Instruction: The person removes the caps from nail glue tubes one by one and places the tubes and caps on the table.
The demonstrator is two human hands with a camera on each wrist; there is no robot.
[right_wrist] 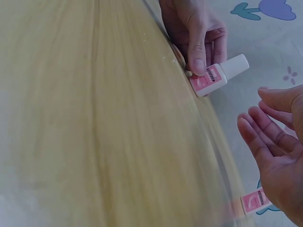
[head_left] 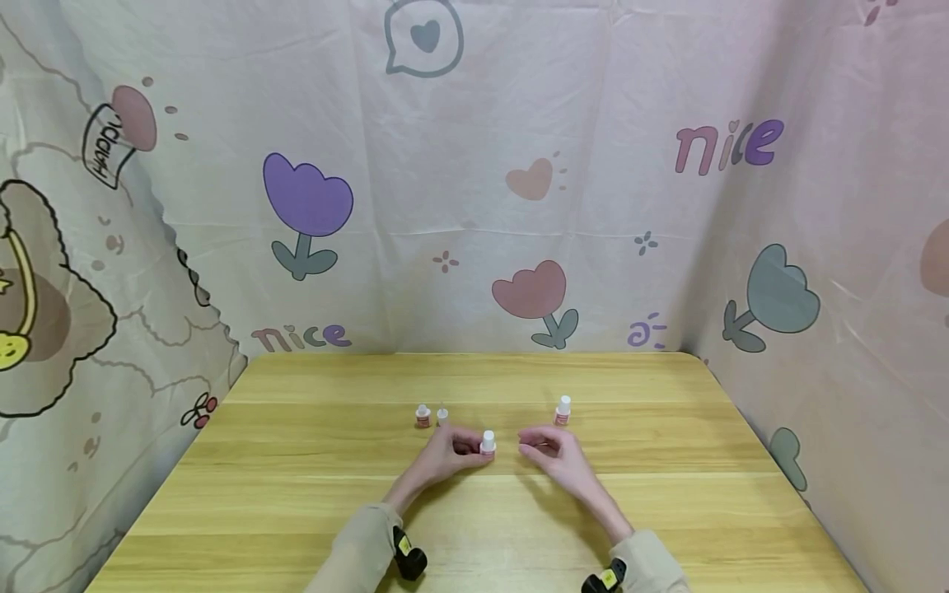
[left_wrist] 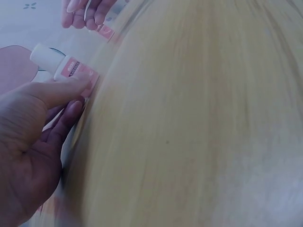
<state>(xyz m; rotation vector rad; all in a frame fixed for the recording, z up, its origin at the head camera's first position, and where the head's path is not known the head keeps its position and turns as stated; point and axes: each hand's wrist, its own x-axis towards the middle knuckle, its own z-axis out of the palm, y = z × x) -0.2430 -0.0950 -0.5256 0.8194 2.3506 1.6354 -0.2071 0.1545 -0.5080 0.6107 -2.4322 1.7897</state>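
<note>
My left hand (head_left: 454, 453) pinches a small white bottle (left_wrist: 71, 68) with a pink label, low on its body between thumb and fingers. The bottle stands upright at the tabletop, its tall white cap (right_wrist: 235, 66) on. Just to the right, my right hand (head_left: 558, 457) hovers with fingers loosely bent and nothing between them. Behind it stands a second capped bottle (head_left: 563, 411) with a pink label, partly hidden by that hand in the wrist views.
Beyond my left hand are another small pink-labelled bottle (head_left: 423, 417) with a shorter white top and a white piece (head_left: 442, 416) with a thin tip pointing up. They stand on the wooden table (head_left: 334, 494), with a printed cloth (head_left: 445, 165) hanging behind it.
</note>
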